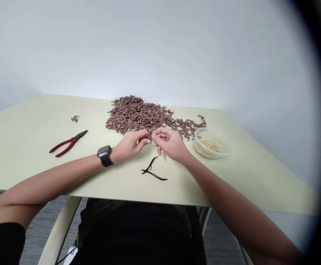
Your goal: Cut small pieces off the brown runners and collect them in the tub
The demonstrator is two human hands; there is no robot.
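My left hand (135,143) and my right hand (170,142) meet at the near edge of a big heap of small reddish-brown pieces (138,114). The left thumb and forefinger pinch a small reddish-brown piece (150,134). My right fingertips are pressed together right against it, and what they hold, if anything, is too small to make out. Just below the hands lie black cuticle nippers (149,170) with their handles spread. To the right of my right hand stands a clear round plastic tub (198,149) holding many tiny gold-coloured pieces (210,145).
Pliers with red handles (68,144) lie at the left of the pale yellow table (99,184). Beyond them sits a small separate clump of brown pieces (75,118). A trail of pieces (186,127) runs from the heap towards the tub. A white wall (154,48) closes off the back.
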